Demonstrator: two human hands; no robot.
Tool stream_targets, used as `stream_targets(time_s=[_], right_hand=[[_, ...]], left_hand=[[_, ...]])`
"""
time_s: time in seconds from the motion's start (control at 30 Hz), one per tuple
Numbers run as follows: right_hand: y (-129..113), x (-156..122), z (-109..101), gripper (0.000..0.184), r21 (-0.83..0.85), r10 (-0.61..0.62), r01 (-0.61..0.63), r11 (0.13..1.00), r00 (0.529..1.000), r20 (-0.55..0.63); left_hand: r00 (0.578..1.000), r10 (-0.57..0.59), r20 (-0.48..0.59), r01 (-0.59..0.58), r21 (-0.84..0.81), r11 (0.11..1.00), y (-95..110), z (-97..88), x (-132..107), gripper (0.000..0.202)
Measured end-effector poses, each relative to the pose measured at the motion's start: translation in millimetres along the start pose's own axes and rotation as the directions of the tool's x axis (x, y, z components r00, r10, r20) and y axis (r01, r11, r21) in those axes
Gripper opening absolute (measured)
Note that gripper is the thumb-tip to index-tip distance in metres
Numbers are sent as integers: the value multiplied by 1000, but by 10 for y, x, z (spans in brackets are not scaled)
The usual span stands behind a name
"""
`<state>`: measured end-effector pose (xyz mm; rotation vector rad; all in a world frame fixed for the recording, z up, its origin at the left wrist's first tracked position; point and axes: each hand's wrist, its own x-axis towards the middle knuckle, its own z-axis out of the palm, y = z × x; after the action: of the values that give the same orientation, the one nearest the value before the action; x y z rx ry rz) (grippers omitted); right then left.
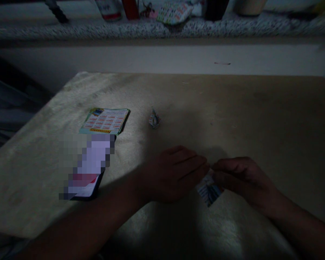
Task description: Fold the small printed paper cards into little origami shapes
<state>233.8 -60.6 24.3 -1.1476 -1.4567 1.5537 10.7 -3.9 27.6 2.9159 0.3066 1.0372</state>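
A small printed piece of paper [209, 191], apparently folded, is held low over the table between my two hands. My right hand [243, 180] pinches its upper right corner between thumb and fingers. From the other side, my left hand [178, 173] meets the paper's upper left edge, its fingers pressed together and its thumb hidden underneath. The fingertips of both hands nearly touch at the top corner. Farther back on the table sits a small folded paper figure [154, 120], printed in similar colours.
On the left of the pale table [273, 115] lies a stack of printed calendar cards [107, 121]. A phone [92, 166] with a blurred-out screen lies just in front. Behind the table, a speckled stone ledge [141, 30] carries several containers and a patterned item [174, 12].
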Motion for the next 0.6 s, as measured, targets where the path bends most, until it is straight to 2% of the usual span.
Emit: stream_targets(time_s=[0.07,0.13,0.2,0.27,0.3,0.37,0.43,0.47,0.53,0.6], right_hand=[[15,16,22,36,56,55,-57,997,998,29],[23,25,14,37,75,60,-62,995,998,29],[26,25,-11,36,61,43,-43,997,999,-4],[26,20,-34,34,23,13,-12,1000,998,-59],[28,15,-42,34,-3,-2,2,1000,996,-86],[38,5,-48,34,-63,-25,18,998,993,-115],[55,-4,-47,34,-112,-37,24,993,992,-117],[64,-8,-44,33,-127,-40,26,992,993,-112],[77,-13,-38,32,-146,-47,32,989,994,-102],[78,-14,-32,33,-168,-54,37,985,994,-96]], left_hand=[[1000,-5,12,5,-11,1000,24,37,22,17],[998,-70,9,70,-18,997,35,74,17,19],[982,-189,3,189,-90,978,30,93,-9,25],[930,-365,37,361,-267,893,15,82,-38,30],[883,-462,86,457,-384,802,8,66,-47,30],[763,-607,222,597,-603,529,6,29,-47,27],[649,-656,385,667,-703,248,28,6,-21,24],[594,-653,470,705,-695,142,48,6,-2,25],[487,-640,595,768,-640,-11,97,23,38,29],[422,-651,631,789,-610,-80,139,52,70,29]])
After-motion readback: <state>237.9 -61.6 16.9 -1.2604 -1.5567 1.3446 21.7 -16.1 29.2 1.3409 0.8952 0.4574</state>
